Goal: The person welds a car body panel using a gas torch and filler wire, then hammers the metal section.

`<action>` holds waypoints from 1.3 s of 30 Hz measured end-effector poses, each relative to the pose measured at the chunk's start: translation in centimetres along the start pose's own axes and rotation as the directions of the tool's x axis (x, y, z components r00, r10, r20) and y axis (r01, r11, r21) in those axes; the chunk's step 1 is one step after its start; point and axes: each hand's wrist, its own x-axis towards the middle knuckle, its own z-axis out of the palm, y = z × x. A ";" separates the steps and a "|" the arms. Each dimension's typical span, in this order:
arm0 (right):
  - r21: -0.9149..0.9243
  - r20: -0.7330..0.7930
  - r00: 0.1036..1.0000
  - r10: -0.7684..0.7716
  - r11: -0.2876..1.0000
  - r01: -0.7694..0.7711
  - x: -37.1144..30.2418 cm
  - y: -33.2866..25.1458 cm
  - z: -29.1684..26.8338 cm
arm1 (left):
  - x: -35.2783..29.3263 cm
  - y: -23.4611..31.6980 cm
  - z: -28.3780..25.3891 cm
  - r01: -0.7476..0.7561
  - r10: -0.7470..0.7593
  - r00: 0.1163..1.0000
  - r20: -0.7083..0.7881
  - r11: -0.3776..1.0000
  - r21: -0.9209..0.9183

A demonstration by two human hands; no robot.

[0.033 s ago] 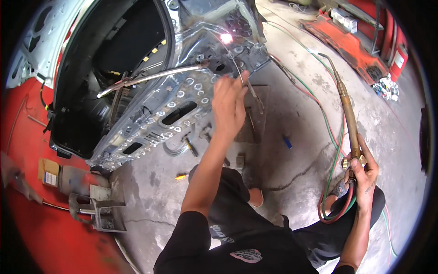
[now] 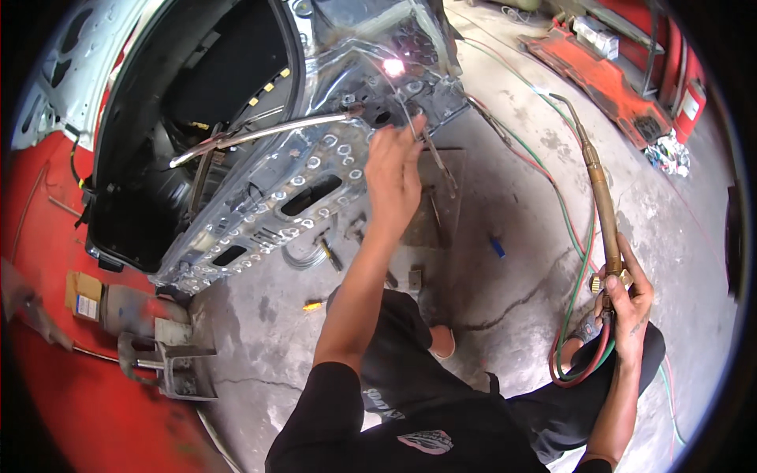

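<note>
My left hand [image 2: 393, 173] is raised to the car body panel [image 2: 347, 158], its fingers pinched round a thin metal rod [image 2: 403, 101]. The rod runs up toward a bright pinkish-white glowing spot [image 2: 393, 67] on the bare metal; glare hides whether they touch. On the right, my right hand [image 2: 630, 303] is wrapped round the lower end of a brass gas torch [image 2: 603, 201], by its valve knobs. Its bent tip points up and left, well apart from the panel, and no flame shows there. Red and green hoses [image 2: 564, 366] loop from the torch's base.
A metal bar [image 2: 276, 132] lies across the body opening. On the concrete floor are a blue object [image 2: 497, 247], a yellow-handled tool [image 2: 314, 306] and a wire coil [image 2: 303, 258]. A metal clamp [image 2: 169, 366] stands lower left. A red jack [image 2: 599, 79] and fire extinguisher [image 2: 689, 109] are far right.
The fingertips of my left hand have drawn in and down slightly, the raised finger now bent closer round the rod. My right hand and the torch stay in place.
</note>
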 end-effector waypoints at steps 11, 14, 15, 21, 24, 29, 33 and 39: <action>-0.013 0.017 1.000 0.011 1.000 -0.011 0.0 0.2 0.1 | -6.2 -4.5 2.2 0.639 -0.720 0.691 0.069 0.563 -0.524; -0.058 0.019 1.000 -0.025 0.998 0.026 0.3 1.2 0.1 | -5.9 -4.0 1.3 0.619 -0.710 0.703 0.029 0.591 -0.518; -0.039 0.036 0.999 0.009 0.999 -0.008 0.3 0.7 0.4 | -5.8 -2.6 0.7 0.608 -0.674 0.737 0.049 0.630 -0.483; -0.037 0.205 0.979 0.000 0.999 0.008 -0.4 -0.2 1.8 | -10.0 -1.1 -6.1 0.502 -0.497 0.864 0.077 0.841 -0.204; -0.028 0.272 0.960 -0.067 0.997 0.077 -0.1 -1.0 3.4 | -12.3 -1.0 -9.6 0.631 -0.616 0.776 0.139 0.762 -0.143; -0.028 0.364 0.919 -0.153 0.984 0.175 0.9 -3.2 8.2 | -15.1 -0.5 -12.5 0.540 -0.532 0.838 0.124 0.840 -0.046; 0.048 0.390 0.907 -0.160 0.987 0.154 0.2 -2.2 11.8 | -15.2 0.0 -11.9 0.573 -0.565 0.818 0.103 0.815 -0.085; 0.088 0.447 0.869 -0.211 0.978 0.192 0.0 0.3 14.9 | -14.3 -0.9 -10.2 0.571 -0.582 0.810 -0.076 0.811 -0.128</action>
